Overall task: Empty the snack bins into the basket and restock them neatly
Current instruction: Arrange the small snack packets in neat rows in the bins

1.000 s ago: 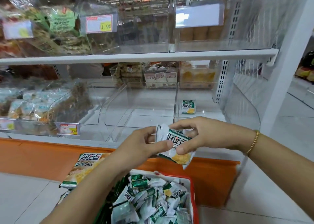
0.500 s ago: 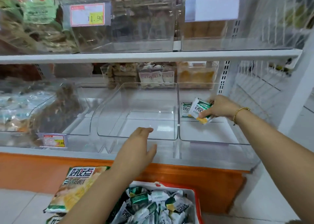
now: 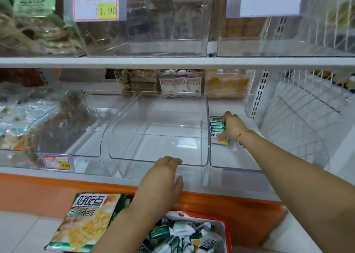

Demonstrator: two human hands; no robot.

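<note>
White store shelves [image 3: 172,62] carry clear bins. Near, a red-rimmed basket [image 3: 227,235] holds green-and-white snacks [image 3: 182,233], with a big bag [image 3: 86,222] printed 好吃点 to its left. The left hand [image 3: 161,177], fingers straight and holding nothing, lies at the middle bin's [image 3: 159,151] near rim. The right hand [image 3: 233,127] curls round small packets [image 3: 217,123] far inside the right bin [image 3: 234,160]. An upper tag [image 3: 95,5] reads 11.90.

The price tag [image 3: 95,5] on the upper clear bin [image 3: 146,31] showed 11.90 on a yellow patch. The big snack bag [image 3: 86,222] carried the large characters 好吃点; the smaller line under them was too blurred. The small packet [image 3: 216,135] showed part of the same characters, turned sideways. The lower price tag [image 3: 57,162] was not readable.
</note>
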